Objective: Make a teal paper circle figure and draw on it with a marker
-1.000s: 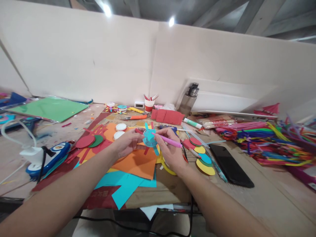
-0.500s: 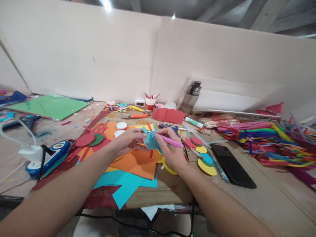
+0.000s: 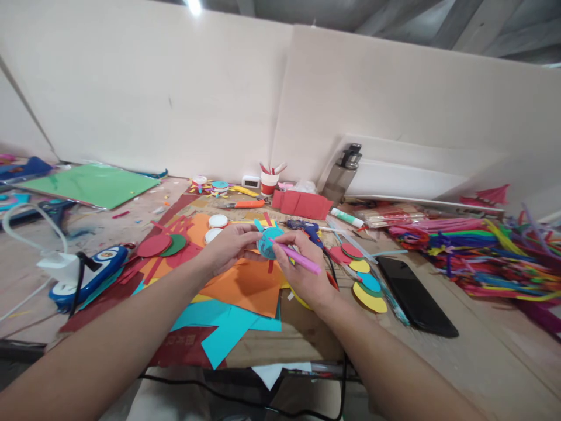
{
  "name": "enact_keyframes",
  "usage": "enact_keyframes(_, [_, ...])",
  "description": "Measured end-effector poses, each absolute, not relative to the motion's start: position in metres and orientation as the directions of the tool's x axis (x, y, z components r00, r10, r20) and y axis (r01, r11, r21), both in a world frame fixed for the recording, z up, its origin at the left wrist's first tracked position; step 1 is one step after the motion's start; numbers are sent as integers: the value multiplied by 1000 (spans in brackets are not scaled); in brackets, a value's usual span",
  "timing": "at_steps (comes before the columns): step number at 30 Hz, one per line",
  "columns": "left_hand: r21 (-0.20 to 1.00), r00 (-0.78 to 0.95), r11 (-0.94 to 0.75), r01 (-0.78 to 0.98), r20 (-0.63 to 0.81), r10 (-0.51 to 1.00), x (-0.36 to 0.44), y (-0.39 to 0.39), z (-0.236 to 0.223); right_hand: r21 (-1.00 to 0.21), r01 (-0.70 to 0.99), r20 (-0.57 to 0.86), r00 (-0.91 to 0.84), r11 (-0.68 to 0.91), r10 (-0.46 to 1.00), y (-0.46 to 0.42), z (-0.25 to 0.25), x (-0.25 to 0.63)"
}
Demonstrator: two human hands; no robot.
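Note:
My left hand (image 3: 230,248) grips a small round craft piece with a blue paper face (image 3: 268,242) by its left side. Dark lines show on that face, and strips of blue and red paper stick out around it. In my right hand (image 3: 304,263) is a pink marker pen (image 3: 300,258), its tip against the blue face. Beneath both hands lie a sheet of orange paper (image 3: 245,286) and cut pieces of blue paper (image 3: 232,333). Two white round lids (image 3: 218,221) sit just beyond my left hand.
Red and green paper discs (image 3: 153,245) lie left, near a blue power strip (image 3: 94,275). On the right are coloured discs (image 3: 370,297), a black phone (image 3: 416,295) and a pile of pipe cleaners (image 3: 473,251). Behind stand a paper cup (image 3: 269,184) and a bottle (image 3: 342,175).
The pen's rear end has dipped, and its tip is still on the blue face. The whole view has shifted slightly; both hands keep their hold.

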State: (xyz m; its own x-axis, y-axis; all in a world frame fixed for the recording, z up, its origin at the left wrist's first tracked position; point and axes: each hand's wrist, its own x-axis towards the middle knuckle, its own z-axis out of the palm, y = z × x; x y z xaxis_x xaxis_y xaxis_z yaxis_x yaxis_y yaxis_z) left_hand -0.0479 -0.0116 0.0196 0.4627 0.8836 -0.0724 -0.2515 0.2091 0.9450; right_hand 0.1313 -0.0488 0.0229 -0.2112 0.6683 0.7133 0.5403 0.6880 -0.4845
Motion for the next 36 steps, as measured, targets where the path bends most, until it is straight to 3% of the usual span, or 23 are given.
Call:
enact_keyframes(7, [951, 454, 188, -244, -60, 889, -46, -13, 19, -553, 523, 661, -197, 648, 724, -48, 21, 131])
enact_keyframes(36, [956, 458, 190, -223, -69, 886, -45, -14, 20, -540, 545, 661, -195, 641, 724, -47, 21, 129])
